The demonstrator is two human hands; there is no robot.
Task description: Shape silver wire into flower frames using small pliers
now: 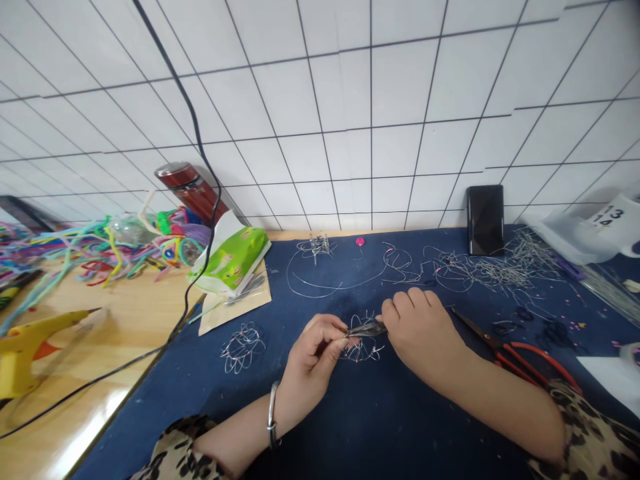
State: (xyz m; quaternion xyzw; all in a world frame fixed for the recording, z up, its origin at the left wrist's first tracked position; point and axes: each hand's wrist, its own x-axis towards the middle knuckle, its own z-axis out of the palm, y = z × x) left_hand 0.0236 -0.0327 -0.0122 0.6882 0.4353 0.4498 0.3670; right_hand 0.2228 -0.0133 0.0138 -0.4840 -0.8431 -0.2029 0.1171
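My left hand [317,347] pinches the edge of a bent wire piece [367,350], a silvery shape of loops with small pinkish beads. In my right hand [417,333] is a pair of pliers [369,329], its handles hidden in my closed fist. The jaws point left and reach the wire close to my left fingertips; whether they bite on it I cannot tell. A similar looped wire piece [243,348] lies on the blue cloth [320,427], left of my left hand.
Red-handled scissors [530,360] lie beside my right forearm. Loose wire cuttings [505,267] spread below a phone [485,220]. At left are a green tissue pack [233,257], a yellow glue gun [40,343], a reddish flask [193,190] and a black cable [195,120].
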